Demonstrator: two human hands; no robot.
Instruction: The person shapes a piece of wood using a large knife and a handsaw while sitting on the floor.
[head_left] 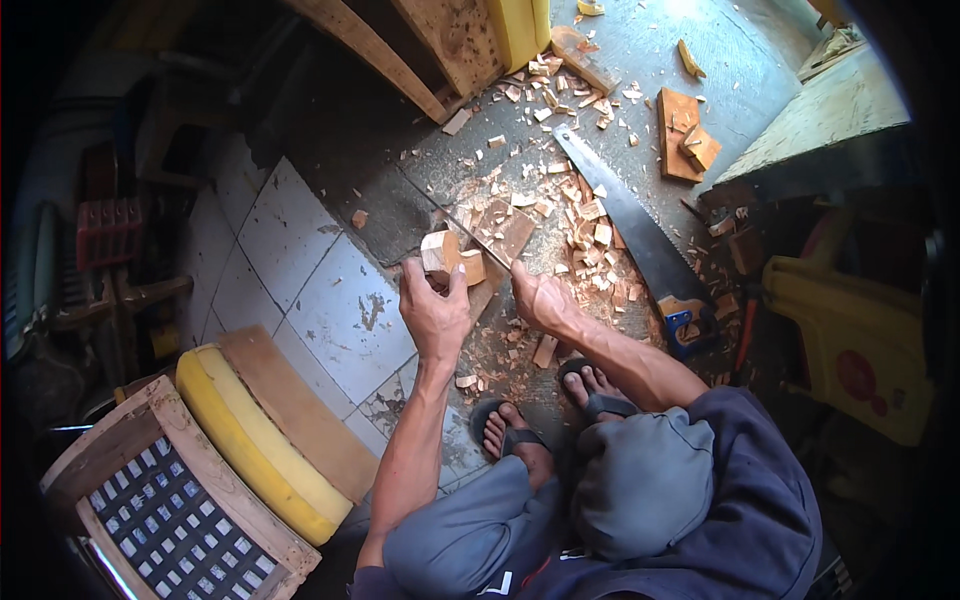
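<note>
Person crouches, both hands out front over a messy floor. Left hand [437, 312] gripping a wood block [439, 258], thumb on the near side, fingers round the left edge; pale cut face points up and left. Block sits low, just left of a short plank [512, 232] (whether it rests on anything is hard to tell, hand in the way). Right hand [543, 300] closed round the near end of a thin dark rod [462, 228], which slants up and left, passing just beyond the block; exact tool type unclear, contact with the block unclear too. Hands apart, near each other, block and rod between.

Wood chips [592, 232] all over, thickest right of the plank. Handsaw [640, 230] lies right of the right hand, blue on its handle, handle toward the person, blade tip away. Brown board [677, 112] up past the saw, smaller wood piece [701, 148] on it. White tiles [340, 325] on the left, worn patches. Lower left: yellow cushion [255, 440] beside a brown panel [305, 415], plus wooden frame [215, 490] with black webbing [180, 515]. Yellow machine [850, 335] at far right (partly in shadow). Dark sandals [523, 437] on both feet.
</note>
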